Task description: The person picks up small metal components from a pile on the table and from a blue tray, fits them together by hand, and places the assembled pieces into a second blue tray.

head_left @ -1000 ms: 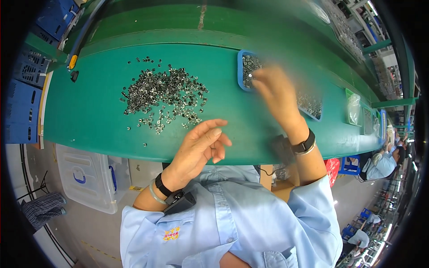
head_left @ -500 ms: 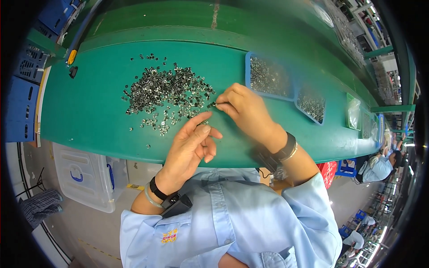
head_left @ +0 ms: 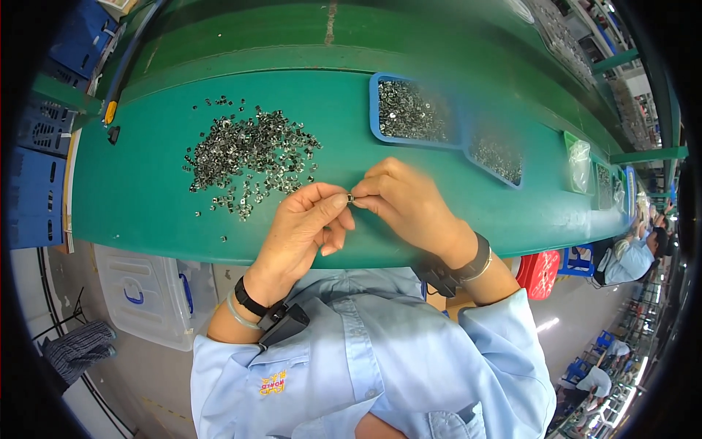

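Over the green table mat, my two hands meet fingertip to fingertip. Between them is a tiny dark and silvery metal part (head_left: 349, 197), too small to make out fully. My left hand (head_left: 311, 223) pinches it with thumb and forefinger, the other fingers loosely curled. From the other side my right hand (head_left: 398, 196) pinches at the same part with its thumb and fingers. To the left of my hands lies a loose pile of small black and silver metal parts (head_left: 245, 150), with several stray pieces around its edges.
Two joined blue trays (head_left: 376, 121) of small metal parts stand beyond my right hand. Farther right is a green tray (head_left: 569, 164) with a clear bag. A yellow-handled tool (head_left: 110, 112) lies at the far left. A lidded clear box (head_left: 146, 296) stands below the table's front edge.
My right hand has left the pile's right edge and come nearer to me. Its fingertips now meet those of my left hand, which has closed to a pinch around the small part.
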`<state>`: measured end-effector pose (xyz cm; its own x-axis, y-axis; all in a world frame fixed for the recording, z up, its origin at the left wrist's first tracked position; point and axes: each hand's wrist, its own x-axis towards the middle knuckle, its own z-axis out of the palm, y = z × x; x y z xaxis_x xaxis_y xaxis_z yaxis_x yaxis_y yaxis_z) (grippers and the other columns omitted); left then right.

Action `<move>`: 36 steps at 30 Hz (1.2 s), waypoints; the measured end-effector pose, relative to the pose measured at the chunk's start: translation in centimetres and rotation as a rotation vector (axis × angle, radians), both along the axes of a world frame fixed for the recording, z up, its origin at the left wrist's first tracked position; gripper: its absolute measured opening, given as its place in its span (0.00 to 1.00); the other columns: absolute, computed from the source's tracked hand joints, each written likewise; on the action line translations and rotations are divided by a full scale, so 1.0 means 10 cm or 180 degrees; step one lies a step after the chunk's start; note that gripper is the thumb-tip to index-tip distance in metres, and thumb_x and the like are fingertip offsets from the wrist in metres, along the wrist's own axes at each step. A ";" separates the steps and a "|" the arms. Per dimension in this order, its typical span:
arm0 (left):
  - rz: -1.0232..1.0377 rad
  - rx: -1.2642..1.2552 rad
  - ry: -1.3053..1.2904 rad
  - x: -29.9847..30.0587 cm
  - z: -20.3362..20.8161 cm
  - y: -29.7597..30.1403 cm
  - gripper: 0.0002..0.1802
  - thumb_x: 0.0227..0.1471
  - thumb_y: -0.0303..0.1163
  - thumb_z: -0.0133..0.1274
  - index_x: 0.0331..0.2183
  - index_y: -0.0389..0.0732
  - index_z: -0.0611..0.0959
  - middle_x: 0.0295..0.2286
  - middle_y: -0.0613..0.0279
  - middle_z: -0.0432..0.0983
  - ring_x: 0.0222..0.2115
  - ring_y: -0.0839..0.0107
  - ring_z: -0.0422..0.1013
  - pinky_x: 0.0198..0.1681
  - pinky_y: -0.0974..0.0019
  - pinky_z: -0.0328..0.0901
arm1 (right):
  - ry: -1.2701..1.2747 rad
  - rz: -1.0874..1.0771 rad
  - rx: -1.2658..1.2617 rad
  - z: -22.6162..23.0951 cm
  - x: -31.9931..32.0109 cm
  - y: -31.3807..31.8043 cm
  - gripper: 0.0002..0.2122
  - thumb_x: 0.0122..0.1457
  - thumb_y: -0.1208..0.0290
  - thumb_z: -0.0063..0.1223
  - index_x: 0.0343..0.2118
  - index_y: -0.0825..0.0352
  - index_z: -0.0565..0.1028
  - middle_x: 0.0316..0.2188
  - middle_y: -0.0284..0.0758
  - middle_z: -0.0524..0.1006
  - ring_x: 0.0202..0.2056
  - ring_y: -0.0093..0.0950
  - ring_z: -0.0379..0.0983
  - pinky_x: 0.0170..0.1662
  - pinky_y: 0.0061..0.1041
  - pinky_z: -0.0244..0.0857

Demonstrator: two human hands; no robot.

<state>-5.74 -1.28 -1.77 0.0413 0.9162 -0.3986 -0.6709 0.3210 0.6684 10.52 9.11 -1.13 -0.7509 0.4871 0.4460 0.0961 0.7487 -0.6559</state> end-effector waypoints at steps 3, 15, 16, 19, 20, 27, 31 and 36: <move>-0.0065 -0.0030 0.0145 0.03 -0.01 0.02 0.09 0.56 0.32 0.50 0.34 0.36 0.75 0.22 0.61 0.74 0.15 0.80 0.66 0.14 0.78 0.56 | -0.0120 -0.0022 0.0145 0.00 0.06 0.00 0.09 0.43 0.77 0.61 0.30 0.64 0.76 0.29 0.33 0.73 0.30 0.33 0.71 0.31 0.28 0.66; -0.0201 -0.0100 0.0428 0.07 -0.04 0.09 0.08 0.55 0.30 0.51 0.34 0.35 0.76 0.22 0.59 0.75 0.14 0.80 0.66 0.14 0.78 0.57 | -0.0146 -0.0016 0.0465 -0.09 0.17 0.04 0.09 0.45 0.75 0.60 0.32 0.64 0.76 0.29 0.32 0.72 0.32 0.33 0.70 0.34 0.30 0.65; -0.0201 -0.0102 0.0427 0.06 -0.04 0.09 0.08 0.55 0.30 0.51 0.34 0.35 0.76 0.22 0.59 0.75 0.14 0.80 0.66 0.14 0.78 0.57 | -0.0125 0.0001 0.0492 -0.10 0.16 0.04 0.09 0.45 0.75 0.60 0.32 0.64 0.76 0.29 0.32 0.72 0.32 0.34 0.70 0.34 0.29 0.65; -0.0059 -0.0136 0.0377 0.05 -0.05 0.09 0.08 0.55 0.30 0.51 0.34 0.35 0.76 0.22 0.60 0.75 0.14 0.80 0.66 0.14 0.78 0.57 | -0.0179 -0.0150 0.0025 -0.12 0.13 0.03 0.08 0.47 0.75 0.59 0.32 0.66 0.76 0.30 0.33 0.72 0.32 0.32 0.70 0.34 0.27 0.66; -0.0058 -0.0137 0.0377 0.04 -0.05 0.09 0.08 0.55 0.30 0.51 0.34 0.35 0.76 0.22 0.60 0.75 0.14 0.80 0.66 0.14 0.78 0.57 | -0.0202 -0.0227 -0.0211 -0.13 0.12 0.02 0.08 0.48 0.75 0.59 0.32 0.66 0.75 0.30 0.34 0.73 0.32 0.31 0.71 0.34 0.26 0.66; 0.0254 0.0270 0.1486 0.08 -0.06 0.05 0.08 0.55 0.30 0.51 0.35 0.36 0.77 0.23 0.64 0.75 0.18 0.83 0.66 0.19 0.79 0.59 | -0.0174 -0.0346 -0.1439 -0.16 0.03 -0.07 0.06 0.52 0.76 0.58 0.32 0.69 0.75 0.31 0.34 0.73 0.30 0.25 0.71 0.33 0.22 0.67; 0.0343 0.0471 0.1821 0.09 -0.05 0.04 0.07 0.55 0.29 0.50 0.36 0.36 0.77 0.24 0.66 0.75 0.21 0.84 0.65 0.23 0.79 0.60 | -0.0140 -0.0433 -0.1629 -0.11 -0.02 -0.10 0.06 0.52 0.76 0.58 0.32 0.69 0.75 0.30 0.33 0.73 0.29 0.23 0.71 0.33 0.21 0.67; 0.0268 0.0511 0.1976 0.06 -0.06 0.04 0.06 0.55 0.28 0.50 0.35 0.36 0.77 0.24 0.66 0.75 0.21 0.83 0.65 0.24 0.79 0.61 | -0.0127 -0.0508 -0.1879 -0.11 -0.06 -0.11 0.05 0.52 0.75 0.58 0.31 0.69 0.75 0.28 0.32 0.72 0.29 0.21 0.71 0.33 0.20 0.67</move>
